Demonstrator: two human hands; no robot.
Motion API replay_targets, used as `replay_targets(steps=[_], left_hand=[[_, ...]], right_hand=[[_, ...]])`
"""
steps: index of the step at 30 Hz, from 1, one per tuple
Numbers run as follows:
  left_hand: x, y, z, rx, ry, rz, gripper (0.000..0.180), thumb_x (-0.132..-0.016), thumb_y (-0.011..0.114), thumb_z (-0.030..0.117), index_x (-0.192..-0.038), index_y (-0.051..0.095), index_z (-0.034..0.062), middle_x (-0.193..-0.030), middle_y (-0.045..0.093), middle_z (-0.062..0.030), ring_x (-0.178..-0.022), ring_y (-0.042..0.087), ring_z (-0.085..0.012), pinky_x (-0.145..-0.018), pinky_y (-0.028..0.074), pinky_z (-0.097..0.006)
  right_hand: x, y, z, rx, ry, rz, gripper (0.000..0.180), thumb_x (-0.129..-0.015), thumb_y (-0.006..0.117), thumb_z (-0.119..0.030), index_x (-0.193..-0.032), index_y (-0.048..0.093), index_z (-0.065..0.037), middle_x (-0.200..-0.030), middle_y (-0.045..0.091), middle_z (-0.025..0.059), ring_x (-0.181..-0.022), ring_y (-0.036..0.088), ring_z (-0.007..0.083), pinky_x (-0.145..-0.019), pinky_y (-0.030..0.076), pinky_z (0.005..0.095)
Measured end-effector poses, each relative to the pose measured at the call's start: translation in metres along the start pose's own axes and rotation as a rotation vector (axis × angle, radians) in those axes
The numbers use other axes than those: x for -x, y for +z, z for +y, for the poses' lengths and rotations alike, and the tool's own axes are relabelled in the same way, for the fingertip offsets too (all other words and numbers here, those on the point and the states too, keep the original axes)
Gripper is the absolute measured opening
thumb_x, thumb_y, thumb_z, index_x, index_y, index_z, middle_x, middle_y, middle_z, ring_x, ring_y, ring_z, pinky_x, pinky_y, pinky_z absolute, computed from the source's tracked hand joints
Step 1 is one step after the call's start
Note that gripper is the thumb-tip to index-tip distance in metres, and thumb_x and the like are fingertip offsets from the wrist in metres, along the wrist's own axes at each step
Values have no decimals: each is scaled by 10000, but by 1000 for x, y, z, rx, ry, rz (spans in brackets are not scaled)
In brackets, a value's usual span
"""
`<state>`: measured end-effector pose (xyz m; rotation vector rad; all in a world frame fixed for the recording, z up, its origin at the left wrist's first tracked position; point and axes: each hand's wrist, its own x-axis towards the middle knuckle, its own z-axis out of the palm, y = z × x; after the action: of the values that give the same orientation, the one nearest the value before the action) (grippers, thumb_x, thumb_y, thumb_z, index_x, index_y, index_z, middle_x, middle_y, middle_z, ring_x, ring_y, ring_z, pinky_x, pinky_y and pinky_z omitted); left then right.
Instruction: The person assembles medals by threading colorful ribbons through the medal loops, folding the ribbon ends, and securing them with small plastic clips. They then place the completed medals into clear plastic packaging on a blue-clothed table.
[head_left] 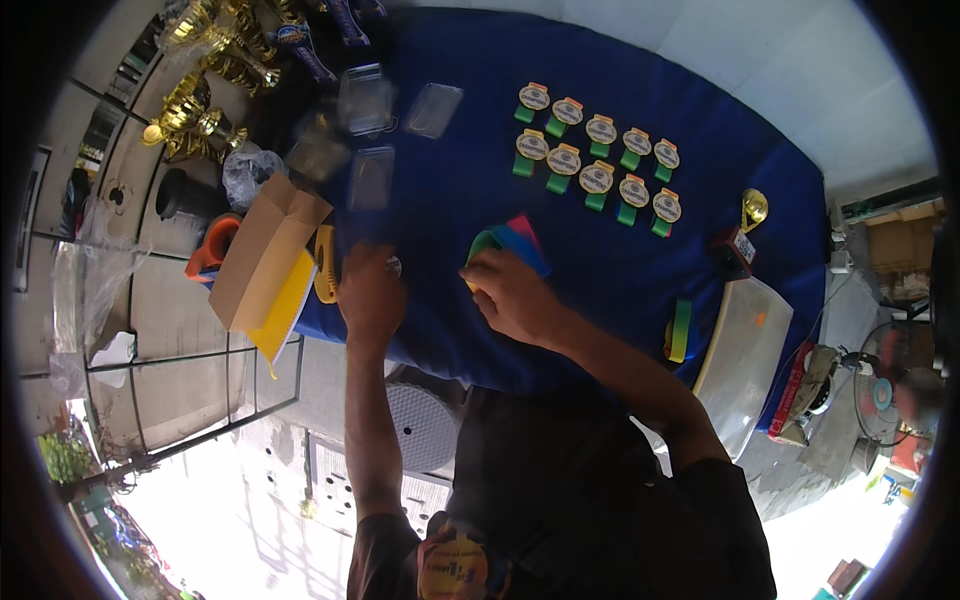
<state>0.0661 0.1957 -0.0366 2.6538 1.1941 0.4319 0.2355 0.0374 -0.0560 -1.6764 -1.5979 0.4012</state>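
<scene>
Dark clothing (560,480) filled six o'clock, nearest the camera. Hands were apart, both over a blue-clothed table (450,180). Right hand (505,295) pinched a folded multicoloured ribbon (522,243), green, blue and pink; it poked out past the fingers toward twelve to one o'clock. Its blue band looked slanted ten to four; full long axis couldn't be told, part hidden by the hand. From the left hand (374,295), the ribbon lay around two o'clock, bare cloth between; right hand clearly nearer. Left hand blurred, fingers bunched, with a small silvery round piece (394,266) at its two o'clock edge; gripped or merely beside, can't tell. Yellow cutter (326,265) just beside that hand at nine to ten, cardboard box (262,250) beyond. Clear cases (372,178) at twelve from the left hand; two rows of medals (596,178) toward one to two from the right; green-yellow ribbon loop (681,330) near four.
</scene>
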Motion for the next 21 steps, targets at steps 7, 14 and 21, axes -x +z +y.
replay_targets(steps=[7, 14, 21], left_hand=[[21, -3, 42, 1065, -307, 30, 90, -920, 697, 17, -1000, 657, 8, -904, 709, -74, -808, 682, -130, -741, 534, -270], [38, -21, 79, 1595, -440, 40, 118, -934, 711, -6, -984, 604, -10, -866, 690, -64, -774, 642, -81, -702, 516, -229], [34, -38, 63, 1490, -417, -329, 178, -916, 712, -33, -1041, 587, -21, -920, 727, -132, -833, 714, -155, -722, 574, -270]], right_hand=[[-5, 7, -16, -185, 94, 389, 261, -907, 708, 11, -1165, 667, 18, -1105, 650, 129, -923, 687, 229, -768, 563, 334], [1, -24, -40, -1042, 454, 271, 258, -947, 648, 55, -1202, 642, 13, -1025, 691, 73, -895, 678, 108, -759, 556, 264], [-16, -40, -53, -776, 355, 266, 266, -906, 647, 103, -1155, 653, 11, -1007, 706, 68, -909, 685, 104, -774, 559, 264]])
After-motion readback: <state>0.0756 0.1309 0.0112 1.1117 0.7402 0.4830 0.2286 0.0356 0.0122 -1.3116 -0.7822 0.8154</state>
